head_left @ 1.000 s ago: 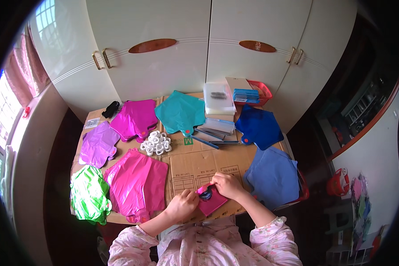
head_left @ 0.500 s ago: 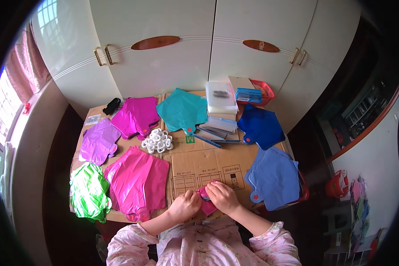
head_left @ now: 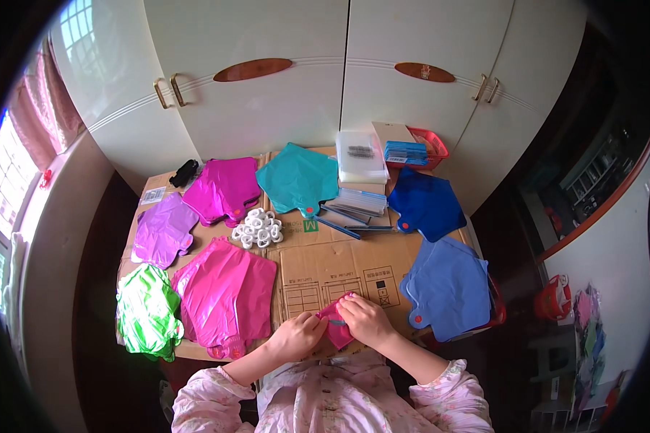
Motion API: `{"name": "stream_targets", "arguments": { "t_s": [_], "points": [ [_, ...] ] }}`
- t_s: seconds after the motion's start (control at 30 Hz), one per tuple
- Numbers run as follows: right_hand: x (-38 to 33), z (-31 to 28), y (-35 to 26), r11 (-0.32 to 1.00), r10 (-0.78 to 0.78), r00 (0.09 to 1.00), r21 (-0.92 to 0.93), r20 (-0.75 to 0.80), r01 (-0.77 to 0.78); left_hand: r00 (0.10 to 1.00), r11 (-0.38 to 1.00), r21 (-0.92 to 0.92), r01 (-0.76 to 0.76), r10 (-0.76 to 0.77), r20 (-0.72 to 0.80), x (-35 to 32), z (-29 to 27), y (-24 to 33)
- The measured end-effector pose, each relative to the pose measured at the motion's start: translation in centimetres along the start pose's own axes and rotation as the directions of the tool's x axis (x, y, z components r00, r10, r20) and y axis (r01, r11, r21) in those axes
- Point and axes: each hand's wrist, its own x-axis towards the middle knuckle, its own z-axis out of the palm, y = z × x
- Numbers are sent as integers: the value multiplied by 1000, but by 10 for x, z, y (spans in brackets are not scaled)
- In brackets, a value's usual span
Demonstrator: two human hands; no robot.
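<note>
At the near edge of the cardboard-covered table, a small folded pink sheet (head_left: 338, 334) of thin, shiny material lies between my hands. My left hand (head_left: 301, 335) has its fingers closed on the sheet's left side. On its upper right, my right hand (head_left: 365, 319) pinches the same sheet. A bit of something grey-blue shows in the fold; its kind is hard to make out. Left of my hands lies a stack of larger pink sheets (head_left: 227, 292), each with a rounded tab bearing a red mark.
Around the cardboard (head_left: 318, 263) lie green (head_left: 146, 307), lilac (head_left: 165, 231), magenta (head_left: 222, 187), teal (head_left: 297, 179), dark blue (head_left: 427, 203) and light blue sheets (head_left: 448, 289). White rings (head_left: 258, 229) are heaped mid-left. Clear sleeves (head_left: 361, 162) and a red basket (head_left: 433, 148) stand behind.
The pink sheet has opened out a little between my hands, covering more of the grey-blue bit. My left hand has turned slightly and lowered; the right stays nearly in place.
</note>
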Motion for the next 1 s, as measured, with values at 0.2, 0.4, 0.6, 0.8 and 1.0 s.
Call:
{"name": "stream_targets", "arguments": {
  "t_s": [0.2, 0.4, 0.6, 0.8, 1.0],
  "points": [
    [-6, 5, 4, 993, 17, 1000, 114, -12, -16, 999, 999, -10, 42, -42, 5, 8, -24, -10],
    [-7, 5, 3, 988, 27, 999, 150, 33, -31, 992, 996, 67, 54, -61, 106, 0, -4, -12],
    [-11, -10, 4, 982, -4, 985, 188, 170, -28, 991, 989, 129, 69, -82, 105, -4, -16, 1],
    [-15, -13, 1, 983, -1, 980, 182, 199, -36, 979, 977, 94, 190, -196, 60, -14, -38, -15],
    [-19, -14, 0, 986, 3, 964, 162, 265, -48, 987, 972, 174, 160, -159, -20, -17, -32, 11]
  ]
}}
